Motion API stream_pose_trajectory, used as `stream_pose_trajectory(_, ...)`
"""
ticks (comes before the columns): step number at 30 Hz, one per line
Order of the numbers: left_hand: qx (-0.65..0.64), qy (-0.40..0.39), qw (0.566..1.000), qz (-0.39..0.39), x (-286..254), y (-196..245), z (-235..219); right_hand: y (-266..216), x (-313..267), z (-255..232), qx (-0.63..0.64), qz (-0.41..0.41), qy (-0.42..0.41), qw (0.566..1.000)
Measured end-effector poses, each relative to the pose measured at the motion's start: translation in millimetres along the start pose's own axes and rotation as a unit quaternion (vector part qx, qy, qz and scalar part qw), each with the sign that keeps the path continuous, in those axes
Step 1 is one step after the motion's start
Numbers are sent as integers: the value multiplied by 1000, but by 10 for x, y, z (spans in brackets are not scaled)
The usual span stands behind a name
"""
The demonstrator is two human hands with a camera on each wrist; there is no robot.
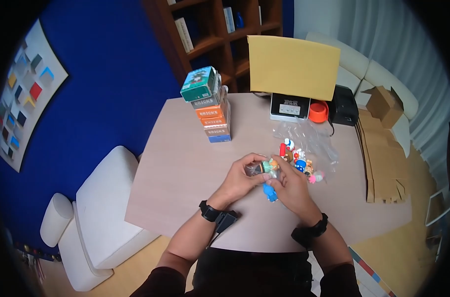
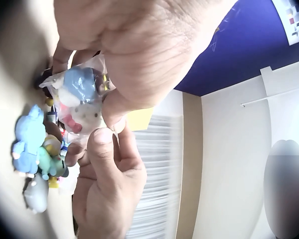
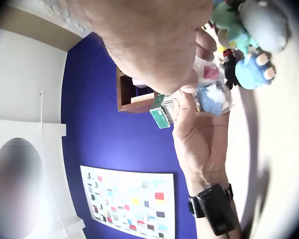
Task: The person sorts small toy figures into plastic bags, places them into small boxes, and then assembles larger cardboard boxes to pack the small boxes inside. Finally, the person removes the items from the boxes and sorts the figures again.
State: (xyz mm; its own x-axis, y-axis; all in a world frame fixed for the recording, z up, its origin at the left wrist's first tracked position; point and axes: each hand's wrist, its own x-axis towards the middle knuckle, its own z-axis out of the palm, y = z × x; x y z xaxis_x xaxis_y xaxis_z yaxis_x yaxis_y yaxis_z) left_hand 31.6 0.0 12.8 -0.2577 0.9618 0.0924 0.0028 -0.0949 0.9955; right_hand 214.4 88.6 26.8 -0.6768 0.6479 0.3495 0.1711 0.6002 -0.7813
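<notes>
Between both hands is a small clear plastic bag (image 2: 97, 64) with a toy figure (image 2: 82, 82) inside, blue and white with a pink part. My left hand (image 1: 242, 180) grips the bag from one side, thumb at its edge. From the other side my right hand (image 1: 295, 190) pinches that same edge, the thumb tips of both hands meeting there. Below the hands a blue figure (image 1: 270, 193) lies on the table (image 1: 175, 183). Beside it in the left wrist view are a green figure (image 2: 47, 163) and a grey one (image 2: 37, 193).
More small figures (image 1: 300, 163) cluster beyond my right hand, next to a crumpled clear bag (image 1: 316, 141). A stack of brick boxes (image 1: 215, 114) stands at the back left. Behind are a yellow panel (image 1: 294, 67), a red bowl (image 1: 319, 112) and, to the right, flattened cardboard (image 1: 383, 158).
</notes>
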Motion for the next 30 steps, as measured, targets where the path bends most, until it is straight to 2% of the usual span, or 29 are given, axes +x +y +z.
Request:
stream_pose_trajectory(2, -2, -16, 1000, 3, -6, 23, 25, -22, 0, -22, 8, 48, -15, 999)
stream_pose_trajectory(3, -22, -17, 1000, 6, 6, -31, 34, 12, -8, -19, 11, 43, -11, 999)
stream_pose_trajectory(5, 0, -21, 1000, 7, 17, 2, 25, 148, 2, 41, 115, 62, -17, 991)
stream_pose_trajectory(6, 14, -25, 1000, 3, 20, 21, 36, 201, 14, 81, 116, 60, -14, 991)
stream_pose_trajectory(7, 17, -27, 999, 5, 6, 170, 55, 256, 28, 123, 220, 70, 5, 973)
stream_pose_trajectory(8, 96, -7, 995, 12, -19, 439, 67, 282, 30, 132, 321, 79, 24, 943)
stream_pose_trajectory(9, 174, 12, 984, 18, -5, 627, 21, 285, 32, 91, 322, 78, 27, 943)
stream_pose_trajectory(11, 327, 155, 922, 138, 155, 773, -252, 296, 58, -22, 374, 129, -7, 918)
stream_pose_trajectory(13, 346, 263, 872, 224, 321, 1185, -425, 284, 84, -58, 388, 141, 1, 911)
stream_pose_trajectory(15, 487, 327, 773, 242, 596, 1448, -726, 257, 91, -81, 402, 154, 9, 903)
stream_pose_trajectory(16, 488, 327, 772, 243, 704, 1513, -811, 245, 90, -93, 400, 154, 10, 903)
stream_pose_trajectory(18, 621, 374, 685, 67, 910, 1586, -927, 232, 96, -115, 400, 153, 17, 903)
stream_pose_trajectory(19, 622, 369, 687, 70, 1009, 1596, -980, 241, 93, -111, 398, 154, 8, 905)
stream_pose_trajectory(21, 635, 345, 686, -82, 1173, 1583, -1061, 272, 89, -124, 392, 154, 5, 907)
stream_pose_trajectory(24, 640, 316, 691, -112, 1247, 1515, -1162, 275, 90, -103, 407, 156, -1, 900)
stream_pose_trajectory(26, 627, 321, 701, -110, 1111, 1631, -1029, 270, 108, -113, 393, 159, 6, 906)
stream_pose_trajectory(28, 583, 379, 716, 65, 899, 1627, -952, 280, 121, -129, 399, 155, 12, 904)
stream_pose_trajectory(29, 524, 370, 747, 176, 757, 1574, -892, 290, 122, -135, 405, 150, 15, 902)
stream_pose_trajectory(30, 472, 320, 781, 254, 612, 1515, -814, 308, 125, -148, 405, 153, 16, 901)
